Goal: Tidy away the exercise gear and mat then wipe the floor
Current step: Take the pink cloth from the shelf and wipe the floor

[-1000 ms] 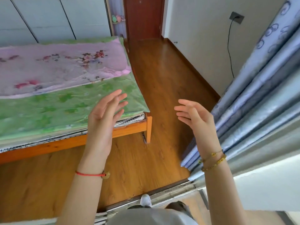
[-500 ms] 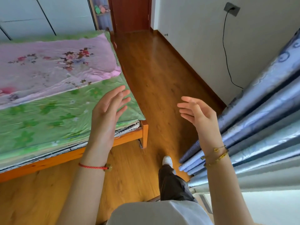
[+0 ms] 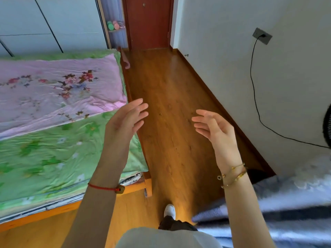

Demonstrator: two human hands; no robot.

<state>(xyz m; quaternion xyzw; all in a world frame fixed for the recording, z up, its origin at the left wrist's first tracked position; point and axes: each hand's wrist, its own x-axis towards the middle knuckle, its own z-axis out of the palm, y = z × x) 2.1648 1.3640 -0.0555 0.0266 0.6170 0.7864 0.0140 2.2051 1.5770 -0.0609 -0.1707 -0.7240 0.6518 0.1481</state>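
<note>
We are holding both hands up in front of us, empty. The left hand (image 3: 125, 120) is showing against the right edge of the bed (image 3: 53, 149) and the right hand (image 3: 213, 126) over the floor (image 3: 170, 104). The palms are turned toward each other, with the fingers loose and spread, gripping nothing.

Neither the exercise gear nor the mat is showing anywhere in this view, so we cannot say which way they lie from our fingers or which hand is nearer. The only task thing we are seeing is the floor itself. It is a wooden strip whose long axis is running from near to far, between the bed on the left and the white wall on the right, ending at the red-brown door (image 3: 148, 22). It is lying below and ahead of both hands, well apart from them, with our white shoe (image 3: 169, 210) planted on its near end. We are judging that the next move calls for looking or walking on to find the gear, not for a reach.

Much is being hidden. The space under the bed is out of sight, our forearms are covering part of the near floor, and the blue curtain (image 3: 286, 203) is blocking the near right corner. A black cord (image 3: 251, 74) is trailing from the wall socket (image 3: 262, 35) toward a dark round shape (image 3: 327, 126) cut off at the right edge, possibly a fan.
</note>
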